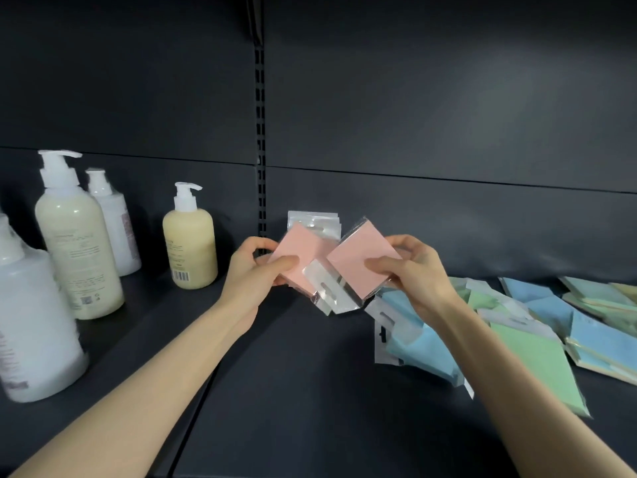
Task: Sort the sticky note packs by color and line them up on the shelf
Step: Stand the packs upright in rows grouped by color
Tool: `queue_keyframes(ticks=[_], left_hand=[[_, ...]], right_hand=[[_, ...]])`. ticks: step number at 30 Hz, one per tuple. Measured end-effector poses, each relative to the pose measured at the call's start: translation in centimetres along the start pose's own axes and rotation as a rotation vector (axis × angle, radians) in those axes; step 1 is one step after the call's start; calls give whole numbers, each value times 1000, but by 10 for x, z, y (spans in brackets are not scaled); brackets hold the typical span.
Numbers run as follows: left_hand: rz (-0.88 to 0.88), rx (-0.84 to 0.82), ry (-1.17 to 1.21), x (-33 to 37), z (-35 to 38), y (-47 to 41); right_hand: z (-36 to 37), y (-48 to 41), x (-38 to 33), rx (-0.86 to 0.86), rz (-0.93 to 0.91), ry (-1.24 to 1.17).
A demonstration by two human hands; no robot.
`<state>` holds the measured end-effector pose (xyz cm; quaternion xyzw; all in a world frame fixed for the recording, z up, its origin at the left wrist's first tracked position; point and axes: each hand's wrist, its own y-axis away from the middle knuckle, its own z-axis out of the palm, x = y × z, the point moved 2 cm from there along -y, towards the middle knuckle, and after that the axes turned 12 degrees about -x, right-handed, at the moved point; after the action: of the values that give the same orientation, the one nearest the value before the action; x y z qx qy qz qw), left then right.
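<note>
The left hand pinched one pink cellophane-wrapped sticky note pack, the right hand another — best squared together, hang-tabs aligned, before shelving at twelve o'clock.

I'm seeing four pump bottles sitting left, two hands each holding pink packs, and a blue-green pile I can't count.

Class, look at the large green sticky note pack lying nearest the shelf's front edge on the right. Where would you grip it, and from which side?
Grip the green pack by its near lower-right corner, coming from the front. It lies flat; that end looks bare, while its far end is tucked among blue packs, with other packs crowding behind.
</note>
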<state>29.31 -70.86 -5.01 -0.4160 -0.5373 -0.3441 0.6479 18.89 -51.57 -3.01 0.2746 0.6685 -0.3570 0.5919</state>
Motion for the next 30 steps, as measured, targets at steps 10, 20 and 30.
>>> queue_keyframes(ticks=[10,20,30], left_hand=[[-34,-72,229,-11,-4,0],[-64,-146,100,-16,-4,3],[-86,-271,249,-18,12,8]], right_hand=[[-2,2,4,-7,-47,-64],[8,7,6,-50,-33,-87],[16,4,8,27,-24,-14]])
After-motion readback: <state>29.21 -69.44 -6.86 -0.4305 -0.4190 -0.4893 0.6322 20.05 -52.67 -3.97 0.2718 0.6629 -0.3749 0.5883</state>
